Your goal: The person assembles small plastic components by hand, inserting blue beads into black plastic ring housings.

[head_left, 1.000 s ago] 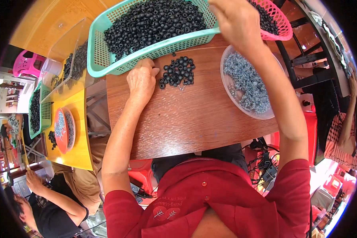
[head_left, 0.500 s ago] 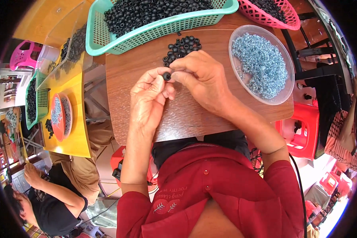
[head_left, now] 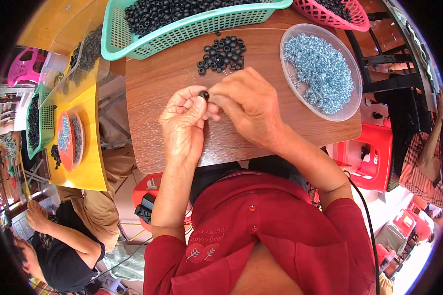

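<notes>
Between its thumb and forefinger my left hand (head_left: 183,120) pinches a small black round part with a hole in its end (head_left: 204,95). My right hand (head_left: 251,105) is closed close beside that part, thumb and fingertips together; anything in them is hidden. Just beyond the hands, a loose pile of similar black parts (head_left: 224,53) lies on the brown wooden table (head_left: 157,88). To the right stands a round clear plastic tray (head_left: 286,69), holding many tiny shiny blue-silver pieces (head_left: 320,73), too small to name for sure.
A green plastic basket (head_left: 182,35) full of black parts stands at the table's far side, a pink basket (head_left: 330,18) at far right. Red stools (head_left: 374,157) stand right. On the left, a co-worker in black (head_left: 71,246) sits by a yellow table (head_left: 88,167) with an orange dish (head_left: 65,142).
The whole view has shifted slightly, so the table and baskets sit a little higher. My left hand still pinches the black part, and my right hand stays beside it.
</notes>
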Action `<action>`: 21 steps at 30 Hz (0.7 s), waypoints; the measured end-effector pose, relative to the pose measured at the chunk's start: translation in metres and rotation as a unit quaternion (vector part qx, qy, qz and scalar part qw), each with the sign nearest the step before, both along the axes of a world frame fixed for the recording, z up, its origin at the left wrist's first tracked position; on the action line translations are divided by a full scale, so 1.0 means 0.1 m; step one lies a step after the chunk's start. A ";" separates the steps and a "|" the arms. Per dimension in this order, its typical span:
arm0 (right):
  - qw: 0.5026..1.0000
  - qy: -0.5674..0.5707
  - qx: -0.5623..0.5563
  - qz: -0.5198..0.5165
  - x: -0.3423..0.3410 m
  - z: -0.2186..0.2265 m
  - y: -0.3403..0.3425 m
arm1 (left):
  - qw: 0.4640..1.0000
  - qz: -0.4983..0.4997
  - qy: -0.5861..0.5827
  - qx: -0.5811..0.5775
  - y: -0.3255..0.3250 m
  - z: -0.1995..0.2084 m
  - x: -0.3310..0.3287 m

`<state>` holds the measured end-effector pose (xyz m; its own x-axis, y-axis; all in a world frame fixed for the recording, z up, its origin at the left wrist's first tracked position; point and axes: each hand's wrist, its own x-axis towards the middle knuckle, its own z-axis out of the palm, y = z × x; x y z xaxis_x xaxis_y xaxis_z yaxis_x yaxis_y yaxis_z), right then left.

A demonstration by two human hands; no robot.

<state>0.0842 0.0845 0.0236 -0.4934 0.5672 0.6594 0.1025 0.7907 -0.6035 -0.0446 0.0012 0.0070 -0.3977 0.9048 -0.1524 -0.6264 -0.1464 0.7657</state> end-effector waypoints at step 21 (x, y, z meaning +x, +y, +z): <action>0.959 -0.212 0.076 -0.171 0.04 -0.35 0.36 | 0.998 -0.032 -0.023 -0.047 -0.05 -0.12 0.03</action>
<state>0.0884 0.1205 -0.0111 -0.5379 0.6566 0.5287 0.5816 0.7431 -0.3311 -0.0419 -0.0035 -0.0055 -0.3295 0.9093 -0.2540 -0.6668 -0.0337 0.7445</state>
